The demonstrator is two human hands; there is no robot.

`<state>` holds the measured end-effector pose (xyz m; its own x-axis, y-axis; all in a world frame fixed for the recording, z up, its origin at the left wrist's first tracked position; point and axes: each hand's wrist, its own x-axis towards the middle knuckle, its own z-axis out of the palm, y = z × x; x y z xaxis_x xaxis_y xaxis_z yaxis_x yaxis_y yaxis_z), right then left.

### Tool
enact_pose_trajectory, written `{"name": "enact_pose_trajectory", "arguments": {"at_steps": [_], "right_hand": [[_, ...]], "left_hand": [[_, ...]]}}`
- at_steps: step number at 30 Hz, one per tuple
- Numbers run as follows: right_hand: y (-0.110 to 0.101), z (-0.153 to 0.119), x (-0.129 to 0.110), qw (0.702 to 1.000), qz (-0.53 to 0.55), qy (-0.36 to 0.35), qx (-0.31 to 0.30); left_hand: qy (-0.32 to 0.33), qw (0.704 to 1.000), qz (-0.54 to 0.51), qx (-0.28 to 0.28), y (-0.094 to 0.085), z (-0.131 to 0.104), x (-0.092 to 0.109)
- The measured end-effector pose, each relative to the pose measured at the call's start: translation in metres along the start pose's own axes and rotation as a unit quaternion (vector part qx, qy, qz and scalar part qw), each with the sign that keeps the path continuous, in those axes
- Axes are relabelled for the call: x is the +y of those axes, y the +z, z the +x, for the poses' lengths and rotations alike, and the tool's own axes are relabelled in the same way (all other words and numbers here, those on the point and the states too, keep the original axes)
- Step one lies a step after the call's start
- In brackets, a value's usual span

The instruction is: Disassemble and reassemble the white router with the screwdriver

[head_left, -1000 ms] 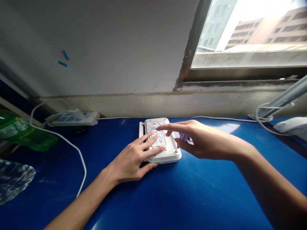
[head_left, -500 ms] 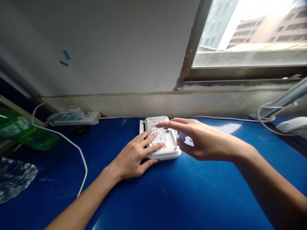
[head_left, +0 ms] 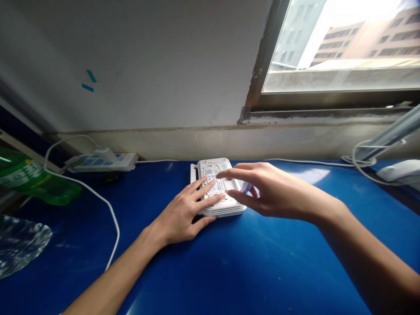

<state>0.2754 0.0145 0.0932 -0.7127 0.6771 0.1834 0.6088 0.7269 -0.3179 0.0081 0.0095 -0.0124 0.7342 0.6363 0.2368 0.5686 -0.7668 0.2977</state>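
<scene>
A white router-like box (head_left: 226, 210) lies on the blue tabletop, its vented face with a printed label turned upward. A white bar, perhaps an antenna (head_left: 193, 173), runs along its left side. My left hand (head_left: 183, 212) lies on the box's left part with fingers spread over the label and the thumb at the front edge. Above the right part hovers my right hand (head_left: 272, 188), its thumb and fingers apart over the vented face; whether the fingertips touch is unclear. Partly hidden behind that hand is a small white, blue and red item (head_left: 248, 189).
A white power strip (head_left: 123, 162) with a plugged-in cable (head_left: 111, 210) sits at back left, beside a dark object (head_left: 110, 177). A green bottle (head_left: 39, 183) and a clear bottle (head_left: 22, 245) lie at left. A metal pole (head_left: 387, 131) with wound cable stands right.
My right thumb has moved left onto or over the box, and the fingers have shifted slightly right. My left hand stays in place on the box.
</scene>
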Motion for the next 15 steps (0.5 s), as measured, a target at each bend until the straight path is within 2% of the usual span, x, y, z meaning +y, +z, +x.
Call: {"name": "enact_pose_trajectory", "arguments": {"at_steps": [3,10,15], "right_hand": [[0.0016,0.0016,0.0004,1.000,0.003,0.020,-0.008],[-0.0060,-0.0059,0.0033,1.000,0.013,-0.015,-0.014],[-0.0014,0.0000,0.0033,1.000,-0.002,0.024,0.001]], "left_hand": [[-0.002,1.000,-0.004,-0.004,-0.0006,0.0001,0.0001],[-0.001,1.000,-0.012,-0.001,-0.0024,0.0005,-0.0008],[0.017,1.000,-0.009,-0.003,-0.0036,0.0008,-0.0022]]}}
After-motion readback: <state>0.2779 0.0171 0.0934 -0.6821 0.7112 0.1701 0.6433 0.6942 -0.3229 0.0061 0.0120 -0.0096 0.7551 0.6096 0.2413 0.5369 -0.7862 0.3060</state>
